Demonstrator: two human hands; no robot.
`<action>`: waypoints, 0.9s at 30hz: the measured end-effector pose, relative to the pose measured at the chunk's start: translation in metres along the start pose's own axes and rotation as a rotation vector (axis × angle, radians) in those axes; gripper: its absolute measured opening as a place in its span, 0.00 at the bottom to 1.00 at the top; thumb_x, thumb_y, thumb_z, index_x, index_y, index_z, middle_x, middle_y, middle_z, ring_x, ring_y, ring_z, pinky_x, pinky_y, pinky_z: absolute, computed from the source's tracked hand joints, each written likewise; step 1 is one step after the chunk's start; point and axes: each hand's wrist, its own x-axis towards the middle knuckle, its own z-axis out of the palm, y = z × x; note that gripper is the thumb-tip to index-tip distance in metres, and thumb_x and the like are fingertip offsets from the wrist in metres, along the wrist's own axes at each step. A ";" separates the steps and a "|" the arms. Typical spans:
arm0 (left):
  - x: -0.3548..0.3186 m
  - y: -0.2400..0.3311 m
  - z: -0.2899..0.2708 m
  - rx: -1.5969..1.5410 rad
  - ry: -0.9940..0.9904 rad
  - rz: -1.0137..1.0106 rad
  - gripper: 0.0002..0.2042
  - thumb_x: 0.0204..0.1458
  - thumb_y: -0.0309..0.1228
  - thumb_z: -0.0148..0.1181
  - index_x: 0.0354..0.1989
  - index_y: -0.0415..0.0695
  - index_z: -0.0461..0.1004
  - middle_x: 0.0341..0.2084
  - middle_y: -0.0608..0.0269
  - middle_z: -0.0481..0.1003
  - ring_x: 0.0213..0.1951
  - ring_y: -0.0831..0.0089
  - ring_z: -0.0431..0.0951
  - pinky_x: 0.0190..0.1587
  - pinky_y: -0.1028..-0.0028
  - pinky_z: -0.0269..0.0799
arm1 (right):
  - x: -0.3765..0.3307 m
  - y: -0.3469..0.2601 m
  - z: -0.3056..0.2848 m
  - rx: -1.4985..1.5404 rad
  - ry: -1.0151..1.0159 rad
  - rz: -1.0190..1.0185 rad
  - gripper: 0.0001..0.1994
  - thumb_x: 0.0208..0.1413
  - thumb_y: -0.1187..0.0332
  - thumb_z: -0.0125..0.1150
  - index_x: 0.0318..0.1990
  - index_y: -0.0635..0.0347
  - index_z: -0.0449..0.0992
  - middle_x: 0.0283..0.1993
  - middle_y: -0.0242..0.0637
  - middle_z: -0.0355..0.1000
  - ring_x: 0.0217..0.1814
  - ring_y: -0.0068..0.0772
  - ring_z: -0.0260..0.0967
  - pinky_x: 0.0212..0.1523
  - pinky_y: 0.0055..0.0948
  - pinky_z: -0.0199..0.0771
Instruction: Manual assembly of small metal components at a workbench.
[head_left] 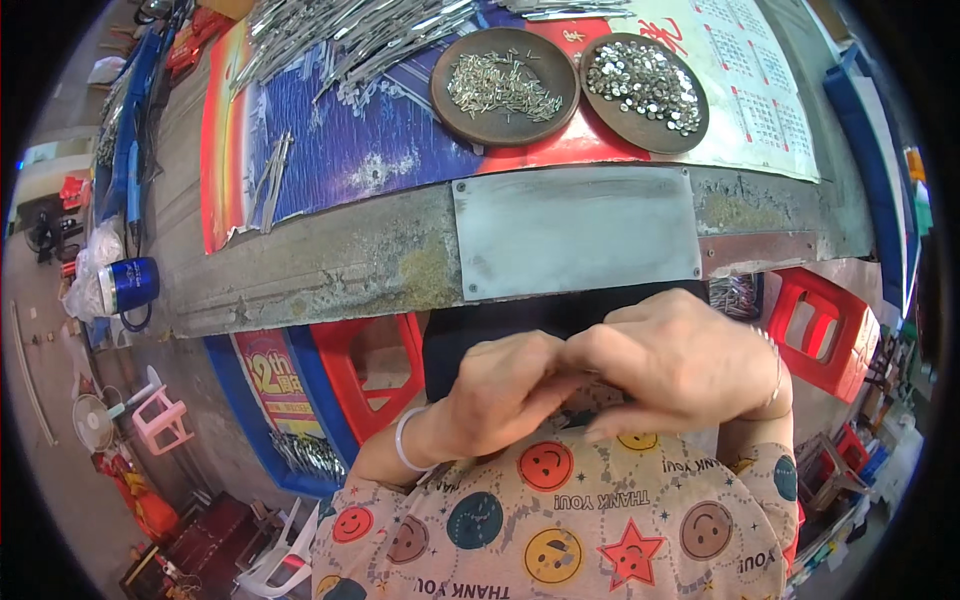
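My left hand and my right hand are pressed together in front of my chest, below the edge of the workbench. Their fingers curl around something small between them that I cannot make out. A pale bangle sits on my left wrist and a thin bracelet on my right. On the bench above stand two round brown dishes: the left dish holds small metal pins, the right dish holds small shiny round pieces. A pile of long metal strips lies at the far left of the bench.
A grey metal plate is screwed to the bench's front edge. A blue mug stands at the left end. Red plastic stools sit under the bench. A small pink stool and a fan stand on the floor to the left.
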 end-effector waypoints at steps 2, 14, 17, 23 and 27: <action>0.005 -0.003 -0.001 0.116 0.043 0.008 0.15 0.38 0.12 0.60 0.36 0.37 0.70 0.22 0.57 0.72 0.23 0.64 0.76 0.23 0.71 0.69 | 0.001 -0.009 0.014 -0.367 0.067 0.011 0.17 0.46 0.62 0.62 0.38 0.59 0.64 0.25 0.33 0.65 0.26 0.34 0.69 0.25 0.29 0.68; 0.007 -0.010 0.003 0.299 0.178 0.146 0.16 0.43 0.16 0.62 0.42 0.35 0.71 0.29 0.52 0.76 0.24 0.65 0.77 0.26 0.73 0.72 | -0.002 0.010 0.027 -0.518 0.356 -0.150 0.16 0.39 0.69 0.58 0.39 0.64 0.68 0.29 0.34 0.67 0.27 0.30 0.69 0.27 0.26 0.67; 0.009 -0.017 0.002 0.410 0.178 0.276 0.17 0.42 0.16 0.63 0.42 0.34 0.70 0.28 0.52 0.76 0.23 0.65 0.75 0.24 0.72 0.70 | -0.005 0.012 0.027 -0.314 0.368 -0.022 0.14 0.43 0.72 0.60 0.40 0.63 0.68 0.28 0.37 0.68 0.27 0.37 0.70 0.27 0.32 0.70; 0.014 -0.023 0.001 0.609 0.209 0.485 0.20 0.42 0.23 0.57 0.47 0.33 0.68 0.30 0.53 0.74 0.22 0.68 0.71 0.23 0.73 0.66 | -0.010 0.016 0.021 0.162 0.391 0.246 0.07 0.54 0.73 0.57 0.39 0.63 0.69 0.25 0.44 0.71 0.27 0.46 0.72 0.26 0.34 0.71; 0.013 -0.023 -0.001 0.544 0.163 0.445 0.21 0.42 0.23 0.57 0.48 0.33 0.67 0.30 0.53 0.74 0.22 0.68 0.71 0.23 0.73 0.66 | -0.010 0.017 0.020 0.000 0.375 0.154 0.08 0.52 0.72 0.59 0.38 0.63 0.69 0.26 0.44 0.71 0.28 0.48 0.72 0.28 0.35 0.71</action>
